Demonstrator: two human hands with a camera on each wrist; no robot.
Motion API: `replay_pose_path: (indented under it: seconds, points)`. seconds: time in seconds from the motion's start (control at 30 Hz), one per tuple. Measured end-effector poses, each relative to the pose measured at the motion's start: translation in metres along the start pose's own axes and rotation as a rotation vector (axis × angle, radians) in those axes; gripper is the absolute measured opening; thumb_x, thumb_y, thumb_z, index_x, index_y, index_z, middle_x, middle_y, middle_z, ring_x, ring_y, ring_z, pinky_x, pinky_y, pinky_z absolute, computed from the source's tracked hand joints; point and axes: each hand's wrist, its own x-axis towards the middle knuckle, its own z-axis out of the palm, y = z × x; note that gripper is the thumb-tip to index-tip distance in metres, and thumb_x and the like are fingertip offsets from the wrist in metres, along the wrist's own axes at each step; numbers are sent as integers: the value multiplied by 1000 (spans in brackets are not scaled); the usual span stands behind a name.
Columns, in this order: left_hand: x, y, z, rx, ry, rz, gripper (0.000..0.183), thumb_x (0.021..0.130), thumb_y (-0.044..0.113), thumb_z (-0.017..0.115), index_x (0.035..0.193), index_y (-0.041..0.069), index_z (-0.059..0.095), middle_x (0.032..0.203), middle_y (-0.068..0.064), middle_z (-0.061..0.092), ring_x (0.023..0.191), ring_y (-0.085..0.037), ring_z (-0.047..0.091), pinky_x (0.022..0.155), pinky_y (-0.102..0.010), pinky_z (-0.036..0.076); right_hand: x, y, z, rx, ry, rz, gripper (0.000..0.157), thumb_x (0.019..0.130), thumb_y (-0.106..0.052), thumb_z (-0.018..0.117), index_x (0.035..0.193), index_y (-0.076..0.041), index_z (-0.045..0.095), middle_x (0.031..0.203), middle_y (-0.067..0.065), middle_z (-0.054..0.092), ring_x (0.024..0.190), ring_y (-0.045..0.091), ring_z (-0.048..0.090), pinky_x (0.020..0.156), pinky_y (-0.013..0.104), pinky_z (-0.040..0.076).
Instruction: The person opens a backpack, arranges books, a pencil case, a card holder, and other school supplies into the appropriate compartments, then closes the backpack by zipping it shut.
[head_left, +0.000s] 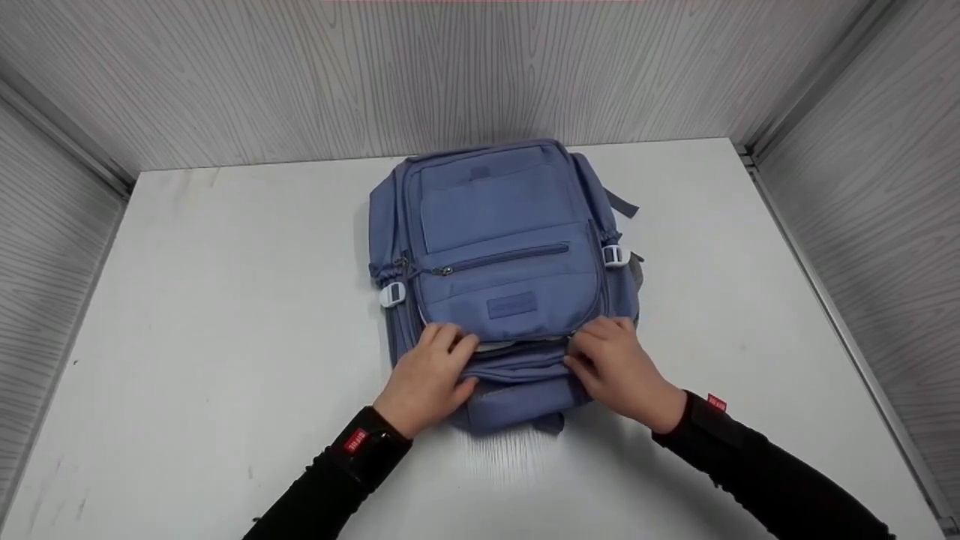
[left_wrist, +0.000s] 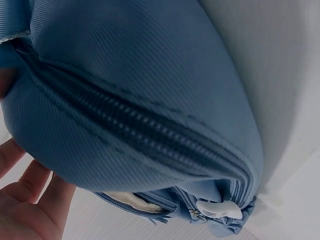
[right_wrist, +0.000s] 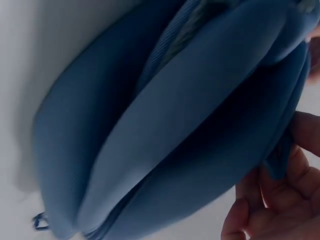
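A blue backpack (head_left: 502, 210) lies front side up on a white table. Its lower front pocket gapes, with a pale lining (head_left: 499, 346) showing along the opening. My left hand (head_left: 429, 375) grips the left part of that pocket's edge, fingers bent over the fabric. At the right end of the opening, my right hand (head_left: 622, 367) pinches the edge with thumb and fingers. A closed zipper (left_wrist: 135, 122) crosses the bag's side in the left wrist view. In the right wrist view, my fingers lie beside a small blue fabric tab (right_wrist: 278, 159), next to the dark folds of the opening.
White buckles (head_left: 392, 294) sit on both sides of the backpack. A short strap (head_left: 621, 202) sticks out at its upper right. The table (head_left: 225, 300) is bounded by grey wood-grain panels (head_left: 337, 82) at the back and sides.
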Motion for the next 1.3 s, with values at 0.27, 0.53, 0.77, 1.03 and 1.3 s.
replay_pose_path:
  seconds: [0.27, 0.53, 0.77, 1.03, 1.3]
  points:
    - [0, 0, 0, 7, 12, -2, 46, 80, 22, 81, 119, 5, 62, 113, -12, 60, 107, -29, 56, 78, -35, 59, 12, -28, 20, -53, 19, -94, 20, 83, -7, 77, 76, -9, 58, 73, 2, 56, 75, 18, 51, 74, 36, 36]
    - [-1, 1, -1, 26, 23, -8, 47, 79, 23, 82, 118, 5, 63, 114, -11, 61, 107, -27, 56, 79, -35, 59, 19, -36, 26, -42, 2, -111, 18, 85, -12, 77, 77, -11, 60, 75, 2, 58, 76, 19, 52, 73, 35, 37]
    - [-1, 8, -5, 93, 41, -11, 53, 77, 31, 85, 118, 5, 64, 113, -11, 62, 107, -27, 59, 85, -39, 57, 14, -31, 10, -20, -90, -102, 11, 87, -19, 76, 89, -12, 68, 87, 2, 67, 83, 19, 57, 76, 36, 45]
    - [1, 33, -7, 149, 80, -5, 54, 79, 38, 82, 118, 5, 66, 114, -11, 63, 107, -28, 60, 90, -40, 56, 10, -20, -15, 2, -190, -116, 21, 90, -18, 73, 107, -6, 70, 103, 6, 71, 96, 21, 66, 84, 39, 55]
    - [13, 68, 3, 150, -1, 44, 44, 86, 39, 75, 123, 16, 67, 115, -9, 62, 101, -24, 60, 82, -36, 55, 16, 9, -8, -171, 2, -167, 32, 82, -9, 79, 113, -7, 68, 106, 11, 66, 95, 27, 62, 83, 43, 53]
